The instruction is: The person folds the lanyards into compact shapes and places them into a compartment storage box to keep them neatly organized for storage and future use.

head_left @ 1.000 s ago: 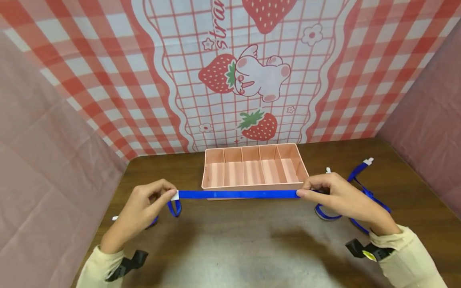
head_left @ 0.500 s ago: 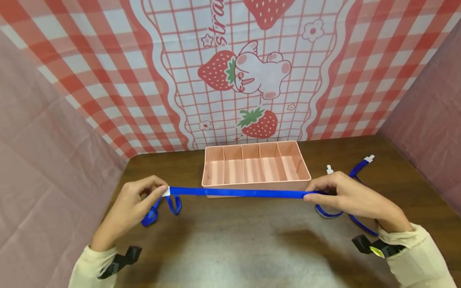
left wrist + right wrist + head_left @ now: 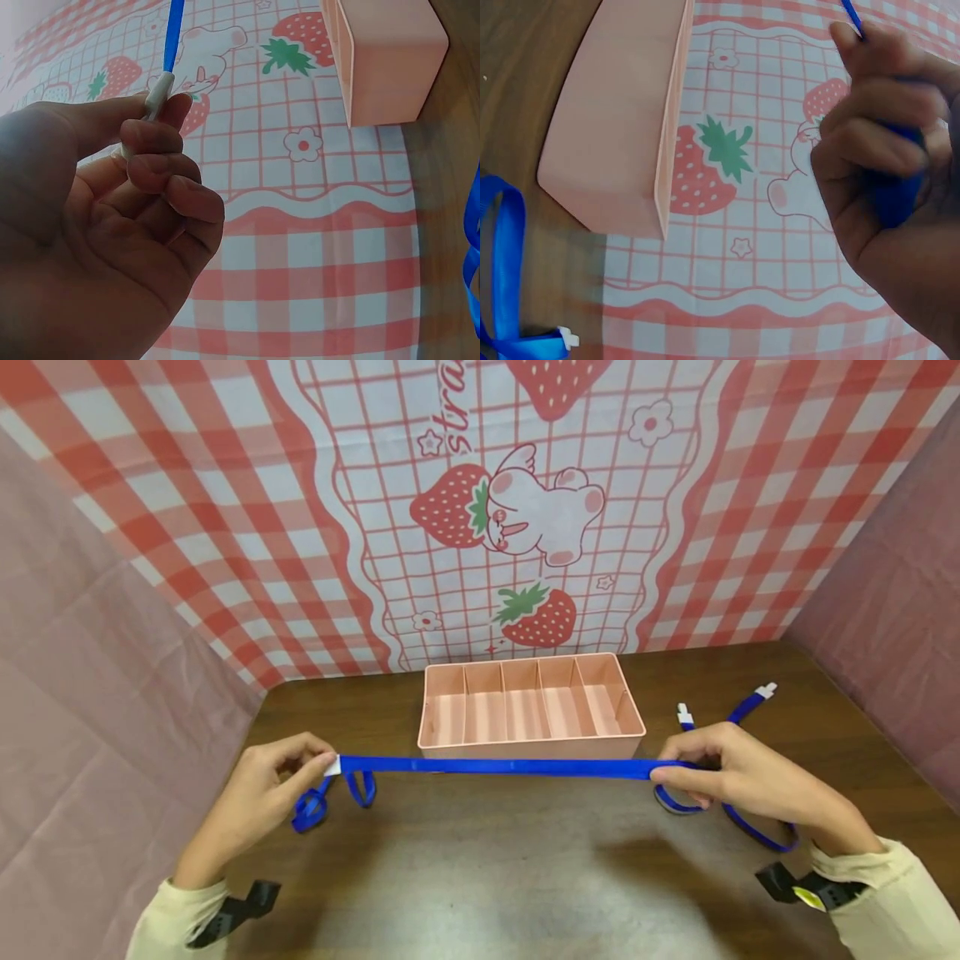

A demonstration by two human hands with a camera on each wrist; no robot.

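Note:
A blue lanyard (image 3: 495, 766) is stretched level between both hands in front of the pink box. With thumb and fingertips, my left hand (image 3: 262, 793) pinches its white clip (image 3: 159, 94). My right hand (image 3: 738, 772) pinches the strap farther along, and more blue strap (image 3: 892, 180) lies within its curled fingers, blurred in the right wrist view. Beside the left hand, loops of another blue lanyard (image 3: 310, 810) rest on the table. Near the right hand lie more blue straps (image 3: 761, 835) with white clips (image 3: 766, 691), partly hidden by that hand.
The pink box (image 3: 532, 749), split into several compartments, stands at the back of the brown wooden table (image 3: 480, 877). Behind it hangs a red-and-white strawberry cloth (image 3: 540, 510). Pink cloth walls (image 3: 82, 693) close off both sides.
Both hands have moved apart, the left leftward and the right rightward. The right hand has slid along the strap, so the stretch between the hands is longer.

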